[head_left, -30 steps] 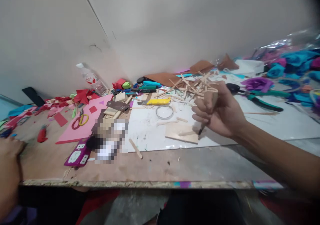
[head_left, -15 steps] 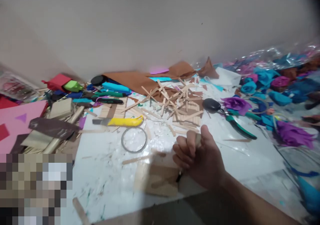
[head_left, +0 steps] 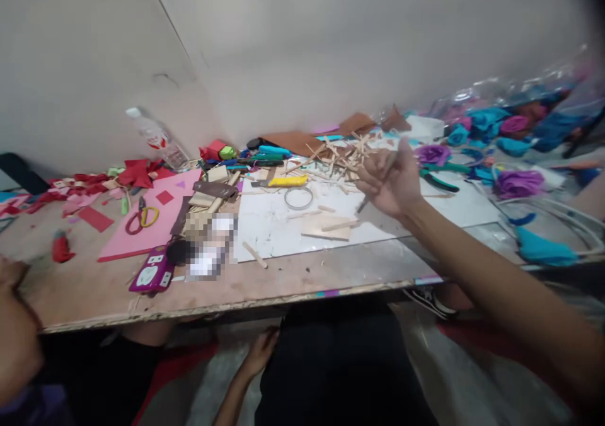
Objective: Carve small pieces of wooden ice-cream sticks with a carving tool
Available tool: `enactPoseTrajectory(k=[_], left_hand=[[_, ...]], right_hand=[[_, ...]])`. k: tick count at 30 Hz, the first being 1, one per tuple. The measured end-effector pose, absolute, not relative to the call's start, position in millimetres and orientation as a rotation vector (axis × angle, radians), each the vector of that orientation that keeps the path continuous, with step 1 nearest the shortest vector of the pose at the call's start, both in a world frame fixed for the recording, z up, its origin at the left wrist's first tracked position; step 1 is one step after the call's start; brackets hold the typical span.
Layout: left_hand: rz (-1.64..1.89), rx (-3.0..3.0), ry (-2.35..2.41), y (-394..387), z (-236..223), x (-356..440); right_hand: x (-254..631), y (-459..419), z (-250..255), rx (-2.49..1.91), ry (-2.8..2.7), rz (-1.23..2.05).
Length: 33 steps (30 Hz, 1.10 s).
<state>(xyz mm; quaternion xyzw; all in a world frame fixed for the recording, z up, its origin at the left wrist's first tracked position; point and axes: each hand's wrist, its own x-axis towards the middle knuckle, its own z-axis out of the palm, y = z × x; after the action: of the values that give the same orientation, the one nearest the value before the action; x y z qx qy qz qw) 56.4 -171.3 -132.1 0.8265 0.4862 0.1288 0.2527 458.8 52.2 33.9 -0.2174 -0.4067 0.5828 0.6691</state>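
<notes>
Our right hand (head_left: 392, 183) has its fingers curled closed around a thin tool (head_left: 389, 163), probably for control, near the wooden board (head_left: 315, 227) on a white sheet (head_left: 265, 224). Our left hand (head_left: 259, 355) hangs below the table (head_left: 274, 283); we cannot tell its grip.

Worktable (head_left: 278, 281) against a wall (head_left: 331, 48), a broad sheet (head_left: 278, 240) at its middle.
On that sheet a wooden plate (head_left: 312, 229) lies toward the front, a stick (head_left: 341, 225) across it; behind it come a ring (head_left: 299, 208), then a cutter (head_left: 287, 181), with a heap of sticks (head_left: 347, 154) behind to the right. The person's right hand (head_left: 391, 183), with a slim tool (head_left: 363, 203), is above the sheet, right of the plate; the left hand (head_left: 263, 350) is below the table edge. Pliers (head_left: 443, 181) lie farther right, before paper flowers (head_left: 483, 122). At left, scissors (head_left: 148, 216) lie on another sheet, a bottle (head_left: 158, 141) behind them by the wall.
</notes>
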Motion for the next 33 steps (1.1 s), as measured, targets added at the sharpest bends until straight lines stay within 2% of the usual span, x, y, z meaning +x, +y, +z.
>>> enactPoseTrajectory(k=[3, 6, 11, 14, 16, 19, 20, 23, 28, 33], left_hand=[[0.317, 2.243, 1.403, -155, -165, 41], [0.366, 2.282, 1.434, -172, -158, 23], [0.599, 2.427, 1.391, -179, -84, 31], [0.871, 2.721, 1.163, -149, -30, 69], [0.916, 2.890, 0.984, -118, 0, 103], [0.737, 3.090, 0.823, -67, 24, 153], [0.578, 3.176, 0.795, -50, 27, 166], [0.436, 3.236, 0.720, -9, 23, 194], [0.340, 3.273, 0.676, 25, 11, 199], [0.284, 3.278, 0.593, 38, 8, 186]], right_hand=[[458, 55, 31, -0.549, -0.936, 1.302], [457, 56, 29, -0.566, -0.997, 1.302], [453, 51, 27, -0.822, -1.455, 0.936], [455, 47, 29, -0.937, -1.756, 0.766], [462, 45, 31, -0.987, -1.915, 0.743], [476, 47, 33, -1.087, -2.110, 0.738], [481, 48, 33, -1.121, -2.161, 0.752], [487, 52, 32, -1.219, -2.300, 0.830], [472, 47, 33, -1.289, -2.419, 0.893], [453, 35, 33, -1.159, -2.465, 0.945]])
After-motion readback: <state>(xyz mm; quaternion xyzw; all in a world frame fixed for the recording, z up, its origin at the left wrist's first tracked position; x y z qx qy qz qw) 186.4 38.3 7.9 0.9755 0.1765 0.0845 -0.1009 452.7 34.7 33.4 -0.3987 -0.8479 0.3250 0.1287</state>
